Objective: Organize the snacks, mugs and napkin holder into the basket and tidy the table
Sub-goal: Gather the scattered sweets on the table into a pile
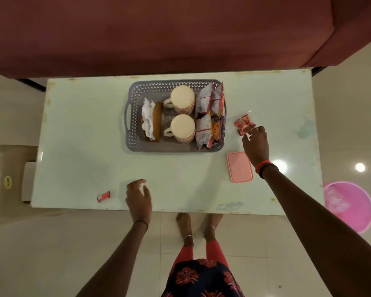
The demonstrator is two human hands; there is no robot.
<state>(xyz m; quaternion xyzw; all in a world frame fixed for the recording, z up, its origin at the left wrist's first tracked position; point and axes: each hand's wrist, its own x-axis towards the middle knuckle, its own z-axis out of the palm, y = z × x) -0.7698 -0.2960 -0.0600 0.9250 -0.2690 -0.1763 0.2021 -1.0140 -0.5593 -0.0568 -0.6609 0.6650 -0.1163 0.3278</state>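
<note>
A grey perforated basket (135, 133) stands at the back middle of the pale table (84, 146). Inside it are a wooden napkin holder (157, 120) with white napkins, two upturned mugs (182, 97) (183, 126), and several snack packets (210, 116) along its right side. Small red wrappers (243, 124) lie on the table to the right of the basket. My right hand (256, 145) reaches over them, its fingertips touching the nearest one. My left hand (138, 198) rests near the front edge with relaxed fingers and holds nothing. A small red and white wrapper (104, 196) lies to its left.
A pink lid (239, 167) lies flat on the table beside my right wrist. A dark red sofa (159, 33) runs along the far side. A pink bin (349, 205) stands on the floor at the right. My feet are just under the front edge.
</note>
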